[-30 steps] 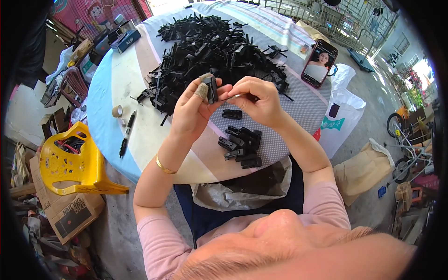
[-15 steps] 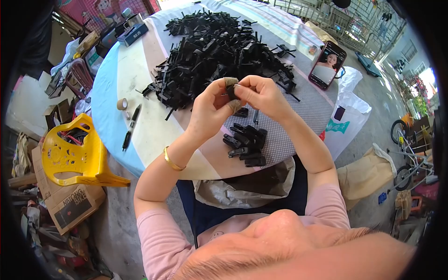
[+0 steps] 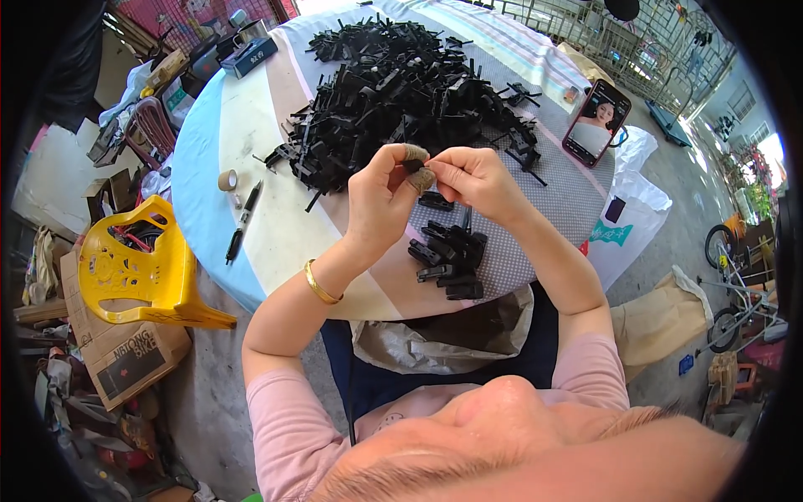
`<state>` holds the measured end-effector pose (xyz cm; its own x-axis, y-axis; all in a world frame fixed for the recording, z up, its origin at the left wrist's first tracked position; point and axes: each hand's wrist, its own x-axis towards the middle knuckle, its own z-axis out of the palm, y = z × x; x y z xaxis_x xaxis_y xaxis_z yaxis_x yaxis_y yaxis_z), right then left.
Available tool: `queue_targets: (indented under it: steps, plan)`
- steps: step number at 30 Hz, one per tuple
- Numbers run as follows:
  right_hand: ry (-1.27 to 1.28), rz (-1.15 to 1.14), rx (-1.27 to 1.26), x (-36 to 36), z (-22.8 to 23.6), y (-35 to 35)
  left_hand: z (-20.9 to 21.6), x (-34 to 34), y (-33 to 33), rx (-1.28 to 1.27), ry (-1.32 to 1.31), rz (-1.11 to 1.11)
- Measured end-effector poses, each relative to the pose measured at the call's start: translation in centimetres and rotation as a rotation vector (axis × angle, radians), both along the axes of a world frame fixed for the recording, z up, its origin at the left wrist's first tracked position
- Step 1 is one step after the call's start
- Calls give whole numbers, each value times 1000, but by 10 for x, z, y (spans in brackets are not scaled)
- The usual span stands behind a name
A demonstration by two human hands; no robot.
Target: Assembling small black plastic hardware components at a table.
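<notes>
Piece (image 3: 414, 165): small, black, mostly hidden by my fingers, held up over the table at the near edge of the big pile.
Left hand (image 3: 376, 201): nearly closed, my thumb and index finger pinching the piece; tan wraps (image 3: 422, 180) cover those 2 digits, and a gold bangle (image 3: 322, 283) circles my wrist.
Right hand (image 3: 483, 184): my thumb and index fingertip drawn together right beside the piece, the other fingers curled under; I cannot tell what sits in that pinch.
Metal strip (image 3: 467, 219): thin and silvery, just below my right hand; whether I have hold of it, I cannot tell.
Loose part (image 3: 435, 201): 1 black part on the cloth, under my hands.
Cluster (image 3: 450, 259): several black parts bunched together, nearer to me.
Big pile (image 3: 418, 100): a broad heap of black parts with thin prongs, beyond my hands.
Tablecloth (image 3: 276, 251): striped blue, cream and brown, with a grey patterned band.
Left side: pen (image 3: 242, 224) near a tape roll (image 3: 227, 180); farther off, a dark blue box (image 3: 249, 57).
Right side: phone (image 3: 596, 124) propped up, its screen lit.
Floor: yellow chair (image 3: 155, 284) by a cardboard box (image 3: 130, 364).
Lap: open sack (image 3: 401, 347) below the table edge.
</notes>
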<state>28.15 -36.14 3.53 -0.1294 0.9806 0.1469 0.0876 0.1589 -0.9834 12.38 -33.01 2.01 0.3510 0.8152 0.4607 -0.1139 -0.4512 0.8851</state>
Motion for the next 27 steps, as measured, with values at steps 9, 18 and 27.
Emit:
queue_targets:
  steps: [9,18,27]
  plan:
    - [-473,-165,243,27,7,8,-11,4,3,54,234,-1]
    - [-1456,-514,-173,90,-12,26,-5,4,-4,305,618,-299]
    - [-679,-334,191,56,5,16,-16,0,12,-167,289,-308]
